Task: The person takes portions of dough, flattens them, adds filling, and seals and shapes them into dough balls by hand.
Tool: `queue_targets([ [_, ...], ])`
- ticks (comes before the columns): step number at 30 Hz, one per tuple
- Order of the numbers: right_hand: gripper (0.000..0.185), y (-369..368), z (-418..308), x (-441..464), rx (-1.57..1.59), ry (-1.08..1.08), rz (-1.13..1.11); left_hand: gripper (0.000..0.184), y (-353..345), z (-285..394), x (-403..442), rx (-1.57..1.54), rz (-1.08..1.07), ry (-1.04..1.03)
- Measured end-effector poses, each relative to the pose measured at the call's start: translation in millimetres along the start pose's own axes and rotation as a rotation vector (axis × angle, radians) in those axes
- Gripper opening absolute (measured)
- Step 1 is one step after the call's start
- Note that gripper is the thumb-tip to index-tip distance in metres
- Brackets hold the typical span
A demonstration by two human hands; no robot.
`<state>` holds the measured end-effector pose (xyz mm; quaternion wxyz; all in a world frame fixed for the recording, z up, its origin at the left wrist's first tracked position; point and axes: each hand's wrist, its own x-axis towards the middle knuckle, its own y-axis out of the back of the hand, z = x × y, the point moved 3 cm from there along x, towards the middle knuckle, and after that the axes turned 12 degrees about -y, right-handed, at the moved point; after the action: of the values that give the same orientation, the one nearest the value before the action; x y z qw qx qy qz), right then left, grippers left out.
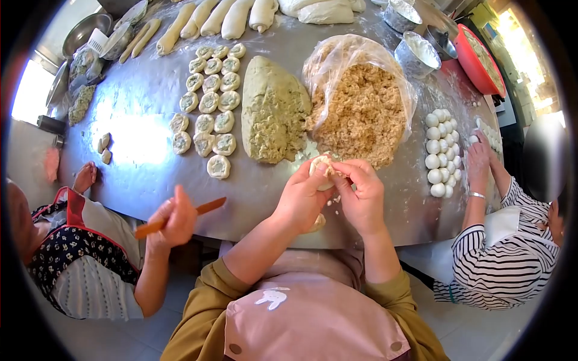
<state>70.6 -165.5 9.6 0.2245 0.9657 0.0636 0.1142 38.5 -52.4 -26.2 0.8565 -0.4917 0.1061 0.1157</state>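
Observation:
My left hand [298, 195] is closed around a small dough round [322, 163], with crumbly filling showing in its opening. My right hand [363, 195] meets it from the other side, fingers pinched together on a bit of crumbly filling at the dough's edge. Just beyond both hands lies a large heap of brown crumbly filling [361, 108], partly under clear plastic. To its left sits a big greenish mound [271, 111]. Another dough piece [317, 224] rests below my hands near the table edge, partly hidden by my left hand. Crumbs are scattered between my wrists.
Filled dough rounds [210, 102] stand in rows at left; white balls [442, 153] at right. Dough rolls [235, 18] lie at the back, near metal bowls [417, 54] and a red basin [480, 60]. A left co-worker's hand holds a wooden stick [211, 205]; a right co-worker's hand [478, 159] touches dough.

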Motion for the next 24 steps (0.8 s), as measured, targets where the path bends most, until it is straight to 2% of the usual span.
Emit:
queue_targets([
  [3,0.019,2,-2,0,-0.061,-0.051,-0.091,0.031,1,2,-2,0.055,0.0,-0.005],
  [6,0.017,1,-7,0,-0.078,0.033,-0.082,0.031,5,3,-2,0.046,-0.056,-0.035],
  [9,0.021,15,2,9,-0.028,-0.208,-0.089,0.03,6,11,-4,0.024,-0.027,-0.001],
  [12,0.028,33,22,31,-0.295,-0.112,0.197,0.03,14,16,-3,-0.056,-0.009,-0.008],
  [13,0.033,33,18,31,-0.4,0.007,0.205,0.03,17,17,-3,-0.094,-0.01,-0.002],
  [17,0.036,16,-22,11,-0.199,0.124,-0.082,0.03,15,17,-4,-0.015,-0.017,-0.022],
  [18,0.031,8,-30,7,-0.215,0.159,-0.065,0.03,15,14,-3,0.022,-0.017,-0.024],
  [20,0.022,-4,-20,1,-0.234,0.138,-0.101,0.031,13,12,-5,0.045,-0.014,-0.005],
  [24,0.016,15,-5,9,-0.108,-0.164,-0.024,0.033,15,21,-8,-0.03,-0.038,0.06],
])
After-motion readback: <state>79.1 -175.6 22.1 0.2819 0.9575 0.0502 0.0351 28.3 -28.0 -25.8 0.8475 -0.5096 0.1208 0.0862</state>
